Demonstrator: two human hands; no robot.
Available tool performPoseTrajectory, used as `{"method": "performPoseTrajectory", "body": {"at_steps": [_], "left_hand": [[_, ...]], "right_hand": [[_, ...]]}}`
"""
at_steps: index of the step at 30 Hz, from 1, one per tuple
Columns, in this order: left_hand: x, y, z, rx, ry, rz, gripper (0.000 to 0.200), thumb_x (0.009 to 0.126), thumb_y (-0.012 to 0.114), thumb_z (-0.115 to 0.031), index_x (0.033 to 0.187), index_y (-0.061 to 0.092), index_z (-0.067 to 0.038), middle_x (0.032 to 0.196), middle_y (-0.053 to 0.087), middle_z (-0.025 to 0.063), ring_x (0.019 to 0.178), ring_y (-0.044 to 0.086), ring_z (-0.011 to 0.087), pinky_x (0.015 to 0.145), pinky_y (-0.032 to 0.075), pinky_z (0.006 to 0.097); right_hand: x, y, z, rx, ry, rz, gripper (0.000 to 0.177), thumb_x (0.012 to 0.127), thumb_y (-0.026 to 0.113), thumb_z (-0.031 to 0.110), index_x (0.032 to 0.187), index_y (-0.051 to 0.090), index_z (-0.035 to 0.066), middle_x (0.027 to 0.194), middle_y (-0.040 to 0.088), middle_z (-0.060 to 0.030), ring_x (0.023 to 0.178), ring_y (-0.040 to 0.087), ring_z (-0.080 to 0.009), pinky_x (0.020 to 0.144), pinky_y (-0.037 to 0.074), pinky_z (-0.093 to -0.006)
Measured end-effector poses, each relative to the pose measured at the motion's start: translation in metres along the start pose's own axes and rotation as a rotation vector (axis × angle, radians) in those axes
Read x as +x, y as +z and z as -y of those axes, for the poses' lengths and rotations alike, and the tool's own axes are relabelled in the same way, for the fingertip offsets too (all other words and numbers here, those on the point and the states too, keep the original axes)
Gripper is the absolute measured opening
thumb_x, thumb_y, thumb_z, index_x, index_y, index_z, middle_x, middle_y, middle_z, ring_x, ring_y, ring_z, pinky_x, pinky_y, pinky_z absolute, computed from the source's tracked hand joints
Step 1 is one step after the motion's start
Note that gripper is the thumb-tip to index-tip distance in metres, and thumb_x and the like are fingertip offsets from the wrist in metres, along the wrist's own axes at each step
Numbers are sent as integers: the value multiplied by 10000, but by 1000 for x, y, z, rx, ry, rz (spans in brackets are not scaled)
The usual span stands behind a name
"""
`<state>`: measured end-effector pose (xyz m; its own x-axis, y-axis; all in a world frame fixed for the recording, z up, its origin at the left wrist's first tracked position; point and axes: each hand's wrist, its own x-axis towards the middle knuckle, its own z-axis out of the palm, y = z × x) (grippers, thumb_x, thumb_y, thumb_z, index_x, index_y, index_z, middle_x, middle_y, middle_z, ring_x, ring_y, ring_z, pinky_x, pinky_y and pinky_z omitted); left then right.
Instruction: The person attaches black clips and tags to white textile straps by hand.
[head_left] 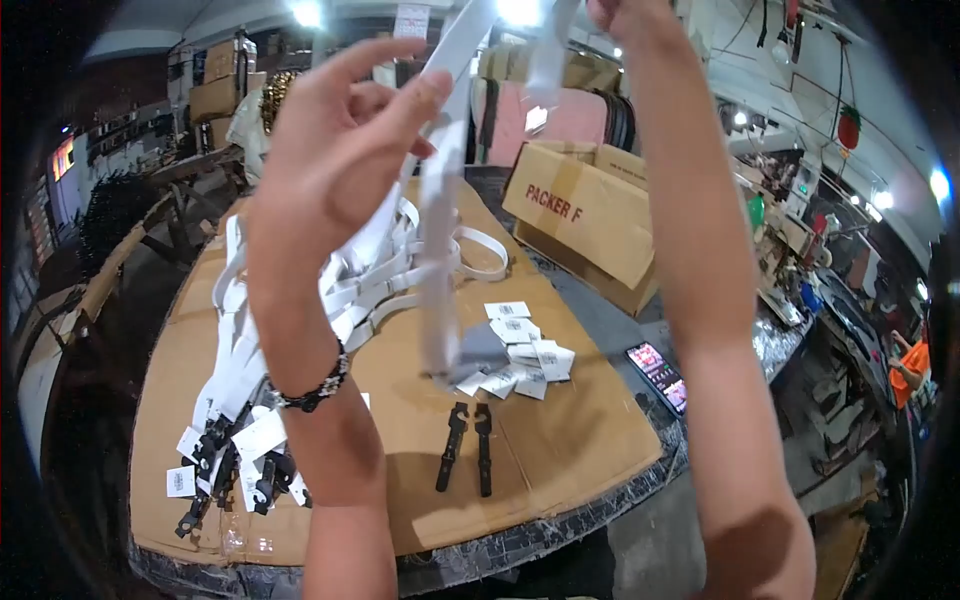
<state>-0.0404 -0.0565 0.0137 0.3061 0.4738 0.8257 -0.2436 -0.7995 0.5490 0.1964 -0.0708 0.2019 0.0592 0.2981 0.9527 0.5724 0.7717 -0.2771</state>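
Observation:
A white strap [445,190], like a belt, hangs in front of me, its lower part blurred. My left hand [335,150] is raised beside it, thumb and index finger apart, the thumb tip close to the strap. At the top edge my right hand [622,18] is partly cut off; its fingers pinch the strap's other end. Below lie two black plastic hooks [455,445] and a spread of white tags [515,350]. More white straps [375,285] lie heaped behind my left wrist, with tagged black hooks [265,490] at their near ends.
A cardboard sheet [560,440] covers the table. An open carton [580,210] stands at the back right, and a lit phone [657,375] lies by the right edge. Further right, a person in orange [908,370] is partly visible.

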Motion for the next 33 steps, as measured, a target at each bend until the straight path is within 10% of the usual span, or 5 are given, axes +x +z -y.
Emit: {"method": "performPoseTrajectory", "body": {"at_steps": [13, 21, 26, 28, 33], "left_hand": [[13, 24, 14, -149, -42, -183, 667, 961, 711, -262, 1422, 424, 125, 846, 743, 149, 660, 642, 122, 591, 502, 248], [17, 12, 25, 11, -163, -46, 322, 981, 663, -177, 1144, 677, 100, 865, 768, 120, 717, 685, 102, 624, 523, 251], [21, 12, 44, -18, -98, 47, 236, 976, 680, -232, 996, 764, -12, 774, 730, 33, 639, 621, 65, 557, 450, 226], [20, 12, 45, -54, -69, 52, 250, 975, 688, -246, 992, 766, -10, 785, 727, 33, 648, 625, 70, 560, 461, 238], [20, -2, 49, -143, -63, 50, 260, 1025, 621, -252, 1083, 747, -32, 914, 749, 50, 783, 696, 98, 626, 486, 221]], "right_hand": [[-164, 69, 25, 550, 248, 125, 533, 976, 407, 67, 1469, 395, -134, 1415, 533, -255, 1333, 523, -269, 1159, 389, -367], [-186, 51, -24, 187, -81, 147, 461, 911, 482, -41, 1359, 587, -29, 1251, 647, -166, 1141, 646, -219, 886, 569, -305], [-191, 51, -38, -204, -526, 76, 439, 780, 547, 4, 1200, 672, -24, 1162, 678, -253, 1015, 675, -370, 820, 570, -426], [-189, 47, -44, -171, -582, 169, 404, 870, 543, 11, 1257, 604, -92, 1100, 696, -207, 934, 678, -255, 816, 549, -349], [-197, 30, 11, 189, 11, 349, 324, 918, 545, 16, 1210, 620, -103, 1045, 708, -195, 875, 683, -202, 784, 541, -305]]}}
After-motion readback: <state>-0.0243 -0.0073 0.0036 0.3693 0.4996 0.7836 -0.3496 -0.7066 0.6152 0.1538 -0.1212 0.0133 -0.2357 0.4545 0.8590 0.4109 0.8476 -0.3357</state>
